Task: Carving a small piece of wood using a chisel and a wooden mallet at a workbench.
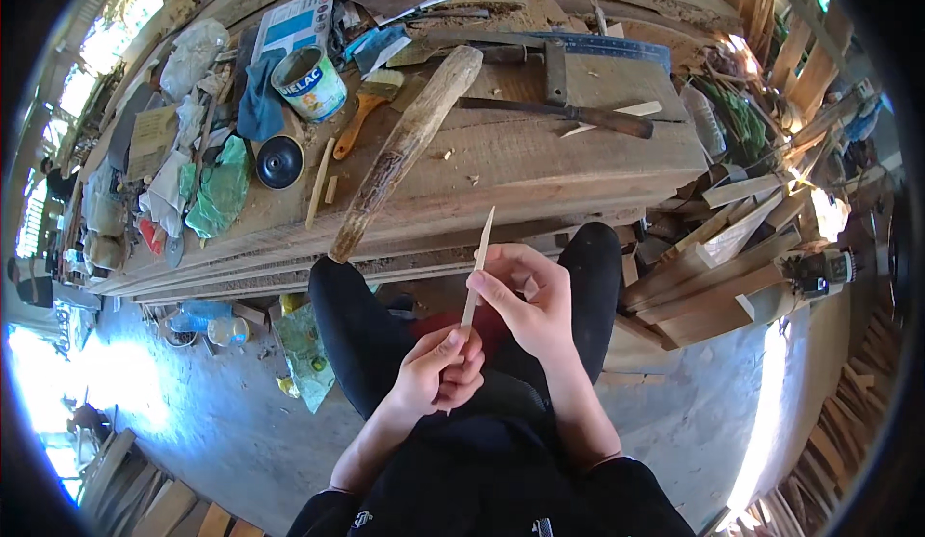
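Above my lap I hold a thin, pale wooden stick (482, 253) tilted upward, its far end tapering to a point. My left hand (438, 371) is closed round its lower part, with the thumb lying along it. Higher up, my right hand (528, 296) pinches the stick between thumb and fingers. Beyond my hands, on the thick wooden bench (549, 176), lies a knife (612, 121) with a long dark blade and brown handle. A rough wooden club (405, 147) slants across the bench, its near end overhanging the edge by my left knee.
Left on the bench stand a paint-smeared tin (310, 89), a paintbrush (366, 111), a black round lid (279, 161) and green plastic (220, 190). A try square (556, 70) and blue ruler (617, 48) lie farther back. Stacked boards (713, 296) lean at right.
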`<state>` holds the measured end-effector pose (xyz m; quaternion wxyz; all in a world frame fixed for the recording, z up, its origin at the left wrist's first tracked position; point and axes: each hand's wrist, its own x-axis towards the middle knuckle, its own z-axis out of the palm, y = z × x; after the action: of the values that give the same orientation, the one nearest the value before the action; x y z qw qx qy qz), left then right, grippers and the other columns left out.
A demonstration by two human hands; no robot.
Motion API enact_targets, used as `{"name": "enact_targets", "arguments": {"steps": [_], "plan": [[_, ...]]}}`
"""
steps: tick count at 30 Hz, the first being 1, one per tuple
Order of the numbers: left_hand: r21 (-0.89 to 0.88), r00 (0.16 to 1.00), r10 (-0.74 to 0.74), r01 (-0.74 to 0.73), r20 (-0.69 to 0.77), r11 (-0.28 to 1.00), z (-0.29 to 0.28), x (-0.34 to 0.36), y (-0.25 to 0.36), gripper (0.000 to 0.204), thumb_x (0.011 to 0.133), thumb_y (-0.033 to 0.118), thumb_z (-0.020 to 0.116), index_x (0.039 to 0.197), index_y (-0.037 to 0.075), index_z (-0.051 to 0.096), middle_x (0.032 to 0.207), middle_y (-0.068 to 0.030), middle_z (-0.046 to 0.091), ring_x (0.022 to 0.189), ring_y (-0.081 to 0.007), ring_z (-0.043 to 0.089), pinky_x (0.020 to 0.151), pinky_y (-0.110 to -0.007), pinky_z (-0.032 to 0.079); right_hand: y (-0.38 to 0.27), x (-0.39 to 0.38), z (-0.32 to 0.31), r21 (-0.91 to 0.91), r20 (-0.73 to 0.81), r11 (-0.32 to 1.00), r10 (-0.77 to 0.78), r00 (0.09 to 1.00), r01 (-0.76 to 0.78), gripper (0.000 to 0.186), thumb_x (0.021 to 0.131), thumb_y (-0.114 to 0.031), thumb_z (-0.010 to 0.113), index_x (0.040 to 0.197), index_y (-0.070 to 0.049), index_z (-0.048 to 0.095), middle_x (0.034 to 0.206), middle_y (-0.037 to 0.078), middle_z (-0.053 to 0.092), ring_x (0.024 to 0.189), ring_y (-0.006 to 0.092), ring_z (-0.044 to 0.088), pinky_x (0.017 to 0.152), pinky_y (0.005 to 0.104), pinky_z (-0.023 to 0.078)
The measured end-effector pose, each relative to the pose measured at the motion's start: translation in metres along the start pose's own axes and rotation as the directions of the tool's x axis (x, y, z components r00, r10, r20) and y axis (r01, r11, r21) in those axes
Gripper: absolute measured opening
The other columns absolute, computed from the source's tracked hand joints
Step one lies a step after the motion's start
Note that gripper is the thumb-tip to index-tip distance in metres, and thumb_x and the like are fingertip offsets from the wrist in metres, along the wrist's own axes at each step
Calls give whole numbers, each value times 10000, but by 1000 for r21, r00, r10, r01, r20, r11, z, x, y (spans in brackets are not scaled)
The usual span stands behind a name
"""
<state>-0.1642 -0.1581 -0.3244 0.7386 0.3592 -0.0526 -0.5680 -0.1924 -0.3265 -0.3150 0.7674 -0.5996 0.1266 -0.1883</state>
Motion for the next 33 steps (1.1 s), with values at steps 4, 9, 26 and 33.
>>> {"name": "enact_targets", "arguments": {"steps": [4,9,26,33], "plan": [[-96,997,-60,65,58,993,-2,-1,-4,317,992,365,406,873,73,441,579,51,305,415,-42,255,368,-205,175,2,-3,1,68,-61,998,19,998,-15,131,848,-57,666,938,23,616,784,40,660,706,65,615,608,202,488],[209,994,19,3,-103,978,4,2,-6,303,980,354,462,866,73,459,597,61,348,442,-26,284,398,-194,205,-1,2,-10,-139,-229,988,36,973,-69,158,876,-104,641,814,41,643,638,3,616,562,39,552,521,180,420],[698,893,380,-114,-240,707,-6,9,-18,170,918,162,587,822,26,551,566,-1,482,506,-51,443,459,-244,346,24,5,9,72,-215,996,-35,976,52,201,932,-144,567,898,35,652,726,36,637,577,66,548,541,187,409],[585,931,283,-100,-230,805,-10,12,-19,184,936,192,566,848,31,555,571,13,501,489,-52,475,444,-222,351,23,7,1,72,-151,997,-28,988,39,139,911,-94,599,921,32,655,742,8,619,594,47,520,546,178,409]]}}
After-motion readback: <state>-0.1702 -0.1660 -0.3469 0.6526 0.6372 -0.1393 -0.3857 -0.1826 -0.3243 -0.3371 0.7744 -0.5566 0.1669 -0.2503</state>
